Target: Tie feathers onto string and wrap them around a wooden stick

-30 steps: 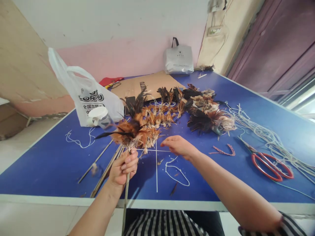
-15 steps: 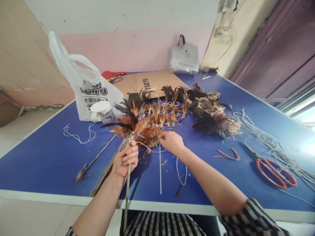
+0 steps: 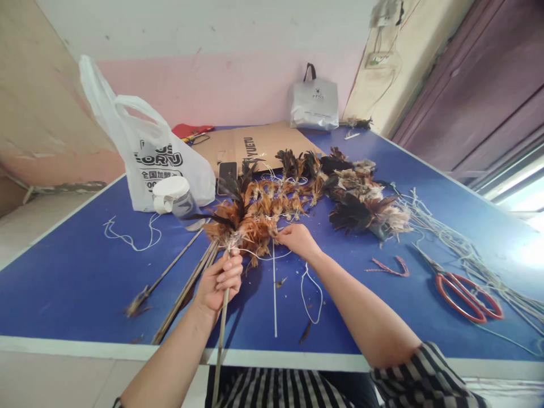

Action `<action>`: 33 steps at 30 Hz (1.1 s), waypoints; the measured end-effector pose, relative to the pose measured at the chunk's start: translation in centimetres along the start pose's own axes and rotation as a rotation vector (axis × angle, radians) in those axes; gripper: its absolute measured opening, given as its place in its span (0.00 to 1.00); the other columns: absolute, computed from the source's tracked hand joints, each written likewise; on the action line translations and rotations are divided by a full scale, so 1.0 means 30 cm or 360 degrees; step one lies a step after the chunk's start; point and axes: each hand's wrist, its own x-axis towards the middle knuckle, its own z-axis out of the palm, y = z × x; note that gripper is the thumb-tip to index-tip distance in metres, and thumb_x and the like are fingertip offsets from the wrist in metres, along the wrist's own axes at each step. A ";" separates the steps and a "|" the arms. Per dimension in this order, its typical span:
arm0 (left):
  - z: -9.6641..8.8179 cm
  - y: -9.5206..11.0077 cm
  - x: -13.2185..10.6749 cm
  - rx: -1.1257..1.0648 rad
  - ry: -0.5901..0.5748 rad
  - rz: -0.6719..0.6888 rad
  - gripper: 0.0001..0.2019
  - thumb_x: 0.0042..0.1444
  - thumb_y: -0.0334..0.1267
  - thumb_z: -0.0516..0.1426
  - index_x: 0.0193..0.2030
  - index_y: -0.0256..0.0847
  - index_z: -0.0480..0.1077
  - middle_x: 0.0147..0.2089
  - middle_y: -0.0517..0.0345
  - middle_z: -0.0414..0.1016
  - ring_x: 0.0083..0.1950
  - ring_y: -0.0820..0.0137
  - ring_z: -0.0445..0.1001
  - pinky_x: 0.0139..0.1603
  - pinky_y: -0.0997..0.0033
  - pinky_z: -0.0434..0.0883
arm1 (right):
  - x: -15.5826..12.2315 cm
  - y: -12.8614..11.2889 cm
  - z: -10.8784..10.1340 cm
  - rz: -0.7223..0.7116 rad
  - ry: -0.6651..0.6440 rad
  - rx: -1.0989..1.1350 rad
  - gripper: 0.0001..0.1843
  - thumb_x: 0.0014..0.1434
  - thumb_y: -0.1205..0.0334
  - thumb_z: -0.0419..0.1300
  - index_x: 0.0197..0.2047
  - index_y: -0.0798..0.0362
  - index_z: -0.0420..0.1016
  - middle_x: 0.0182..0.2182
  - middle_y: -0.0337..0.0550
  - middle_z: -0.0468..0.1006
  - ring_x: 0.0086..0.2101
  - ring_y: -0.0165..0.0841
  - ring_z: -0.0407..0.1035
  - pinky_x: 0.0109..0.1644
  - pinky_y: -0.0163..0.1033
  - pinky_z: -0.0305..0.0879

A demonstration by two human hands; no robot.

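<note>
My left hand (image 3: 221,277) is closed round a thin bamboo stick (image 3: 220,345), just below a bunch of brown and black feathers (image 3: 238,224) tied to its top. My right hand (image 3: 297,239) is closed in a pinch at the right side of that bunch, on a white string (image 3: 259,255) that runs back to the stick. A strand of feathers knotted on string (image 3: 289,195) trails away over the blue table (image 3: 76,272). A second loop of white string (image 3: 312,294) lies under my right forearm.
Spare sticks (image 3: 187,289) lie left of my left hand. Red-handled scissors (image 3: 465,289) and a tangle of cord (image 3: 459,235) are at the right. A white plastic bag (image 3: 153,158), a lidded jar (image 3: 174,195), a phone (image 3: 227,171), cardboard (image 3: 255,144) and a grey bag (image 3: 314,102) stand farther back.
My right hand has moved up from the table to the feather bunch and closed on the string. The left hand has kept its hold on the stick and tilted it slightly.
</note>
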 end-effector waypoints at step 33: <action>-0.005 -0.042 0.034 0.0922 0.0407 0.0271 0.09 0.45 0.34 0.63 0.32 0.33 0.70 0.26 0.58 0.71 0.22 0.77 0.70 0.11 0.87 0.60 | -0.276 -0.166 0.153 -0.0033 -0.0129 0.1219 0.07 0.47 0.61 0.60 0.27 0.57 0.71 0.17 0.39 0.74 0.20 0.28 0.66 0.23 0.31 0.57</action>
